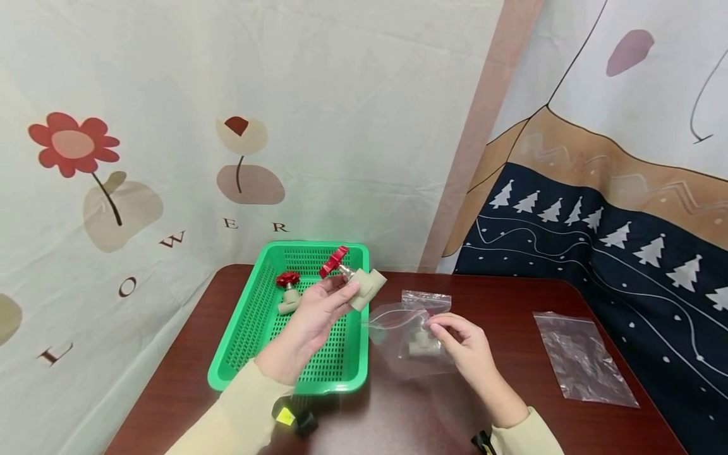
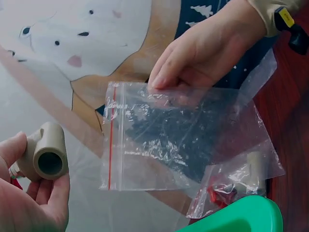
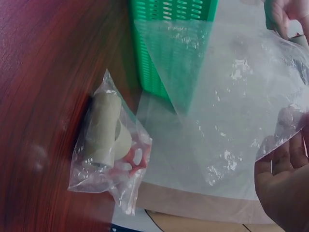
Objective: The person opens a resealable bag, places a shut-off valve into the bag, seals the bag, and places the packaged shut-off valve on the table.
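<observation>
The valve (image 1: 365,289) sits between the thumb and fingers of the left hand (image 1: 311,323), over the green basket (image 1: 362,370) holding another valve (image 1: 289,301). The right hand (image 1: 469,347) pinches a clear bag (image 2: 159,145) by its edge, near a bagged valve (image 3: 100,128) on the table (image 3: 43,96).

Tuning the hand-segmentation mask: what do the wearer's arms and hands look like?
Left hand and right hand are bare, no gloves. Left sleeve and right sleeve are plain pale cream, reaching near the wrists. A small black device with a yellow patch sits at each cuff: left device, right device.
</observation>
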`<state>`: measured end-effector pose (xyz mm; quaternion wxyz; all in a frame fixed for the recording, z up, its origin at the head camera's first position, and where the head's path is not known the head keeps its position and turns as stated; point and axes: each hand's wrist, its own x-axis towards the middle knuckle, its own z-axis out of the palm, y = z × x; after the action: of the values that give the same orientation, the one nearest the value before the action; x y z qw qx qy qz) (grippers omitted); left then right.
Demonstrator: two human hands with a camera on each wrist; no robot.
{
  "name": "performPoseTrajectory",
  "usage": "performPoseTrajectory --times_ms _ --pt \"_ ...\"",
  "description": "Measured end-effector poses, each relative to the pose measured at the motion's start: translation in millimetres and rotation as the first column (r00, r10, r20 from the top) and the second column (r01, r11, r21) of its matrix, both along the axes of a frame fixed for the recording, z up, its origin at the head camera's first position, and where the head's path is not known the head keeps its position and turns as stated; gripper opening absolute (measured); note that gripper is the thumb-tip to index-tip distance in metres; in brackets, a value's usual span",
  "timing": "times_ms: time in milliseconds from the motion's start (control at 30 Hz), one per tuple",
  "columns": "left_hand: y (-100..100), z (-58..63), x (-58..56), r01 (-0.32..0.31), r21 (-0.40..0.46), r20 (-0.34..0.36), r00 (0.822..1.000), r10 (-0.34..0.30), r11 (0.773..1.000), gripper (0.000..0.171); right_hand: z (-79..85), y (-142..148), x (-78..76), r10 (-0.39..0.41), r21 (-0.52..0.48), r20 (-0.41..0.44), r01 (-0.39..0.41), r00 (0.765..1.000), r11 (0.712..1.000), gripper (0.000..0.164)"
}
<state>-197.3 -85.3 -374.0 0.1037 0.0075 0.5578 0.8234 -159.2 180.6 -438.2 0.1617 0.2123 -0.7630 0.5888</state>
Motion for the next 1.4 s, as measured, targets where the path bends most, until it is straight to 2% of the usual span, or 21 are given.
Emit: performPoseTrajectory --times_ms 133,367,633,800,967,1067,1167,1267,1400 --pt "6 1.9 3.8 -0.007 -0.053 -0.027 1.0 0.005 0.999 0.042 -0.2 -2 -0.1 0.029 -0.016 0.039 -0.028 0.999 0.999 0.012" --pt "10 1.7 6.9 -0.012 -0.166 -0.084 0.996 -0.002 0.986 0.043 3.5 -3 -1.4 0.006 -0.02 0.079 -0.004 0.997 1.0 0.013" --pt "11 1.6 9.2 0.025 -0.246 -0.148 0.987 -0.063 0.969 0.042 8.9 -3 -4.6 0.107 -0.043 0.047 -0.105 0.993 0.994 0.015" --pt "11 4.4 13.1 0.041 -0.294 -0.192 0.976 -0.1 0.955 0.045 10.3 -2 -5.0 0.073 -0.027 0.085 -0.071 0.994 0.997 0.014" --pt "9 7.8 16.6 0.033 -0.378 -0.237 0.963 -0.131 0.925 0.047 11.4 -3 -4.2 0.051 -0.026 0.124 -0.049 0.991 0.998 0.015" --pt "7 9.0 16.9 0.028 -0.418 -0.281 0.947 -0.158 0.908 0.047 11.1 -3 -4.2 0.061 -0.035 0.108 -0.057 0.992 0.998 0.015" --pt "5 8.4 15.9 0.029 -0.434 -0.314 0.932 -0.181 0.901 0.048 9.9 -3 -5.0 0.079 -0.033 0.062 -0.077 0.995 0.996 0.015" --pt "5 7.5 15.6 0.031 -0.44 -0.324 0.926 -0.191 0.897 0.05 9.0 -3 -5.6 0.084 -0.033 0.028 -0.083 0.996 0.996 0.016" --pt "5 6.7 16.6 0.05 -0.45 -0.323 0.922 -0.214 0.892 0.052 12.4 -5 -3.7 0.074 -0.035 0.023 -0.073 0.997 0.997 0.015"
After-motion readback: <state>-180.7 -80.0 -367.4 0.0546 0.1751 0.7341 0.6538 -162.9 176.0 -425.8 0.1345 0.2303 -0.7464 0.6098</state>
